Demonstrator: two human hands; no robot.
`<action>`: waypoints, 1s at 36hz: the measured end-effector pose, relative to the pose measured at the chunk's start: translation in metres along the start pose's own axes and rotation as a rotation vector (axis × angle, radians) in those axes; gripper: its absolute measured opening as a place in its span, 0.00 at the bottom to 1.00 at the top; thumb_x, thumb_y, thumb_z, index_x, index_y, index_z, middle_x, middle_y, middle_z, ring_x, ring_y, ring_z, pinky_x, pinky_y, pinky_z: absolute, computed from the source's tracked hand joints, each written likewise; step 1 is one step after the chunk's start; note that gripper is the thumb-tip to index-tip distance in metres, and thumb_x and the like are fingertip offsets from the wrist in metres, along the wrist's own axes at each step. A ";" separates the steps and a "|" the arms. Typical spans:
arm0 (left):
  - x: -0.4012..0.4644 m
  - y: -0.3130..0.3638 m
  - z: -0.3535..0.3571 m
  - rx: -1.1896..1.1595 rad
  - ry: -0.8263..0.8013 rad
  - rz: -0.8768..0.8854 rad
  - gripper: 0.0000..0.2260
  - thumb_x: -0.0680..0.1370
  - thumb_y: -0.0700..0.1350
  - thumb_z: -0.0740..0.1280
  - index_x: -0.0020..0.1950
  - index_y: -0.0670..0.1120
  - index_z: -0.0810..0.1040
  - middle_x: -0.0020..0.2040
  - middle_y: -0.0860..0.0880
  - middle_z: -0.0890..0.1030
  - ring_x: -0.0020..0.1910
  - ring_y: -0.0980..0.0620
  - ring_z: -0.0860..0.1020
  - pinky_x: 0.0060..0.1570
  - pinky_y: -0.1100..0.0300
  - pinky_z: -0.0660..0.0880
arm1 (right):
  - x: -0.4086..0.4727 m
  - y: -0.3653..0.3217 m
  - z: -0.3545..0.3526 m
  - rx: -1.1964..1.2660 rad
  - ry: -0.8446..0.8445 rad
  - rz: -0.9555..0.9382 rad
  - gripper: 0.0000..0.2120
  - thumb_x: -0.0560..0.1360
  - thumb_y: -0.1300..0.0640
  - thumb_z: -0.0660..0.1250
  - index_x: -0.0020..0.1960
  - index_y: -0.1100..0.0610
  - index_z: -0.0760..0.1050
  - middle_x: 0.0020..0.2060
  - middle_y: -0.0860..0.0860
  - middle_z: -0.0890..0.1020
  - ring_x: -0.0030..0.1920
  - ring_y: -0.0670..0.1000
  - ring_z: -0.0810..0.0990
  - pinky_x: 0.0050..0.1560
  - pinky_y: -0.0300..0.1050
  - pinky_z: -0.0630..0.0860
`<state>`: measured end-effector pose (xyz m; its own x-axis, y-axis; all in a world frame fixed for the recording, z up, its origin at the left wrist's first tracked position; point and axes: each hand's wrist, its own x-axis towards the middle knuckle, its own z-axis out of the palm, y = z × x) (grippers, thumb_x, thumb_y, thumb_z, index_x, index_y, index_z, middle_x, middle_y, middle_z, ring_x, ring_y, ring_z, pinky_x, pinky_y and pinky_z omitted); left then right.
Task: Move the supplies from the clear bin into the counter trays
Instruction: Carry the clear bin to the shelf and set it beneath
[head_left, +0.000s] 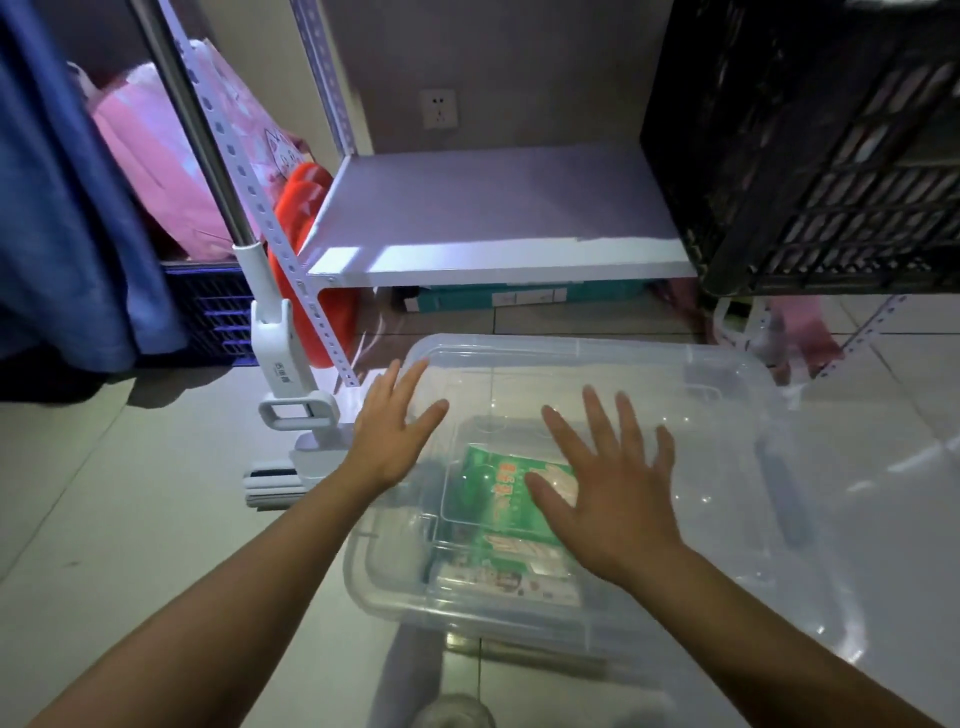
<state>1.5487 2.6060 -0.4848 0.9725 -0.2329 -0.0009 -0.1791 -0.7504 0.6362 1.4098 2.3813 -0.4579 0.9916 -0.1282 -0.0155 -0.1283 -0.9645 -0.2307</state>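
While the clear bin (597, 483) sits lidded on the floor, both hands are spread flat: the green packet (498, 488) inside is covered by the right hand (613, 499), the left hand (395, 431) held at the bin's left edge.

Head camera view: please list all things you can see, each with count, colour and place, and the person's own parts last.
clear bin: one, transparent, lid on, on the floor in the centre.
green packet: one, green, inside the bin, seen through the lid; more packets lie beside it.
shelf board: one, white, behind the bin.
black crate: one, black lattice, on the shelf's right end.
mop: one, white with a metal pole, left of the bin.
red thing: one, red, left of the shelf.
pink bag: one, pink, upper left.
blue cloth: one, blue, far left.
wall socket: one, white, on the back wall.
left hand: one, fingers spread, at the bin's left edge.
right hand: one, fingers spread, above the lid.
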 end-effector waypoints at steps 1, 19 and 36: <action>0.001 -0.002 -0.005 -0.113 0.044 -0.101 0.27 0.81 0.60 0.60 0.79 0.58 0.58 0.81 0.50 0.56 0.79 0.47 0.53 0.76 0.42 0.53 | 0.009 -0.021 0.006 0.014 -0.012 -0.041 0.36 0.72 0.25 0.35 0.77 0.35 0.40 0.79 0.46 0.36 0.78 0.55 0.32 0.72 0.66 0.30; -0.001 -0.018 -0.055 -0.340 -0.327 -0.600 0.18 0.69 0.48 0.78 0.54 0.46 0.79 0.52 0.43 0.83 0.50 0.43 0.83 0.46 0.47 0.83 | 0.027 -0.075 0.065 -0.023 -0.102 -0.094 0.35 0.73 0.27 0.32 0.77 0.37 0.34 0.80 0.49 0.40 0.79 0.57 0.34 0.72 0.70 0.35; -0.010 0.009 -0.028 0.380 -0.194 -0.363 0.23 0.74 0.52 0.67 0.69 0.50 0.69 0.66 0.43 0.76 0.59 0.41 0.77 0.55 0.49 0.75 | 0.031 -0.075 0.070 0.030 -0.061 -0.071 0.35 0.73 0.27 0.34 0.78 0.37 0.38 0.80 0.49 0.40 0.79 0.56 0.37 0.72 0.68 0.32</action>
<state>1.5416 2.6188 -0.4577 0.9430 -0.0006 -0.3327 0.0862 -0.9654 0.2461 1.4515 2.4656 -0.5091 0.9974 -0.0442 -0.0574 -0.0578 -0.9633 -0.2620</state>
